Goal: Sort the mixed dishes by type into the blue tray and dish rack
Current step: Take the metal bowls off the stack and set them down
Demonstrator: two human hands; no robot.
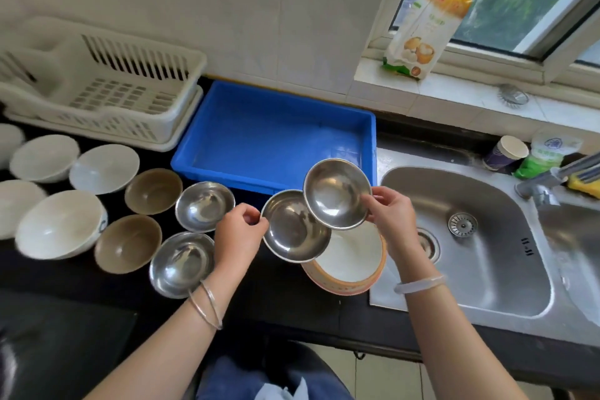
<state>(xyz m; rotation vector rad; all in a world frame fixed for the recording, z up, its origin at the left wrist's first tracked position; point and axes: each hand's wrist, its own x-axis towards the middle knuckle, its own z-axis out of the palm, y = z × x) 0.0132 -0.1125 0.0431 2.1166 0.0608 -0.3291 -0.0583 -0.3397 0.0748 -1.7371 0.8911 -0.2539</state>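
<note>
**Steelware aloft over the counter (276, 295)**

The left hand (238, 230) pinches the left rim of one steel bowl (292, 230); the right hand (391, 211) pinches a second steel bowl (336, 193), which overlaps the first's far right edge; both hang just near of the blue tray (276, 133), above an orange-rimmed bowl (354, 260); the dish rack (107, 84) sits far left; more bowls (128, 243) lie left.
</note>
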